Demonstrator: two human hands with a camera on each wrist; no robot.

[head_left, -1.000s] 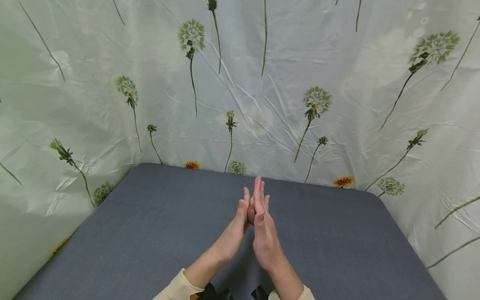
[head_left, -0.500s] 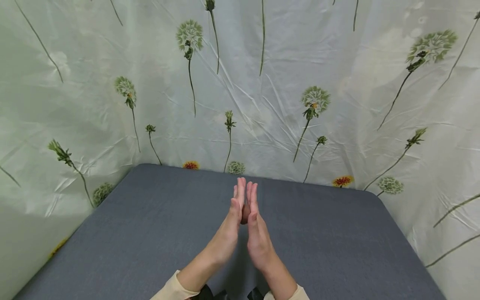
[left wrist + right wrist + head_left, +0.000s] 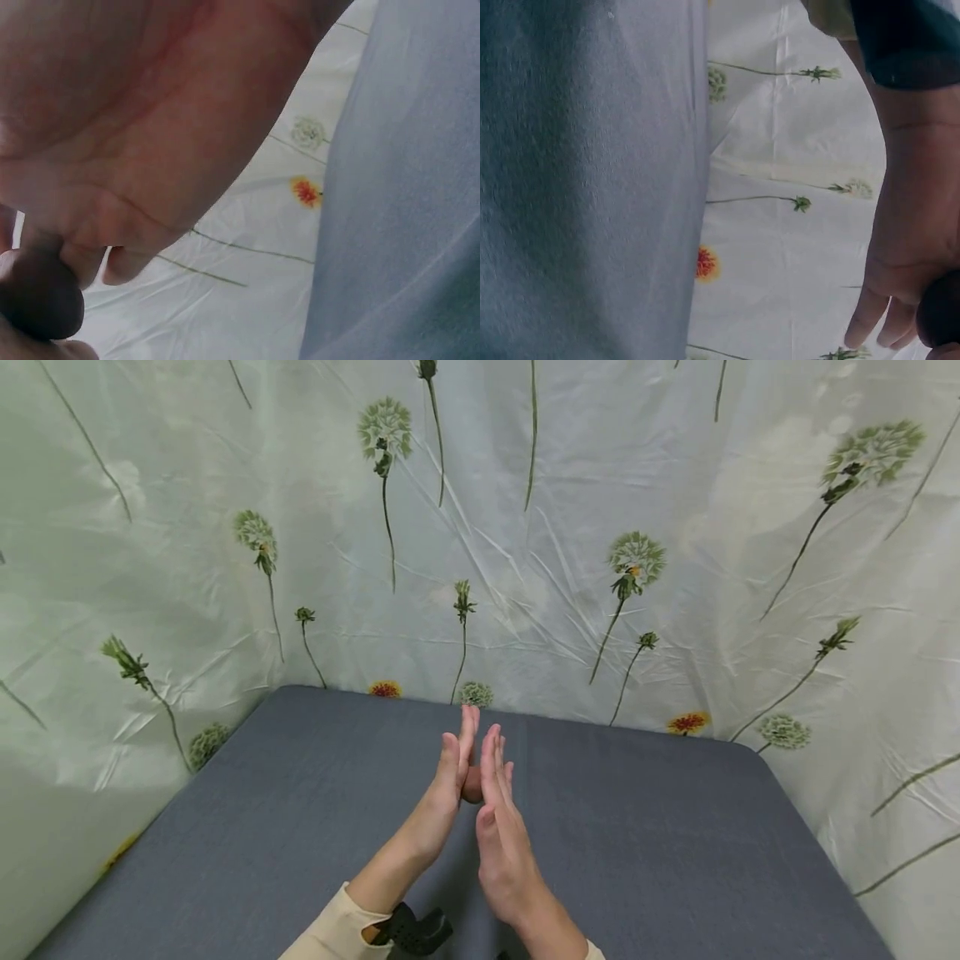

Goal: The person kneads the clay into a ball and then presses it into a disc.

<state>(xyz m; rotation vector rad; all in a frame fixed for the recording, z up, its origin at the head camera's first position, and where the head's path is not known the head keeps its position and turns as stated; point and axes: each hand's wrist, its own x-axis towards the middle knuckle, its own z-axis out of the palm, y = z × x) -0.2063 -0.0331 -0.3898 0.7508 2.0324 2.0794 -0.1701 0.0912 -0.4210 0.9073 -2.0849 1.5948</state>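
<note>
Between my two hands sits a small, smooth, brown rounded ball (image 3: 472,786), its material not certain. My left hand (image 3: 437,806) lies against its left side, and its straight fingers point forward and up. From the right, my right hand (image 3: 507,852) presses on it with straight fingers too, its fingertips slightly lower in the head view. The palms face each other, held above the table. In the left wrist view the dark ball (image 3: 43,294) shows at the lower left beside a large palm; the right wrist view catches the ball (image 3: 941,309) at the lower right edge.
Beneath the hands spreads a table with a dark grey cloth cover (image 3: 337,777). A pale curtain (image 3: 525,568) printed with dandelions hangs behind and at both sides. A black strapped device (image 3: 416,931) sits at the left wrist near the cream sleeve (image 3: 341,927).
Both hands have shifted left with the ball and slid against each other. The left fingertips have moved forward, while the right ones, farther forward a second ago, have drawn back.
</note>
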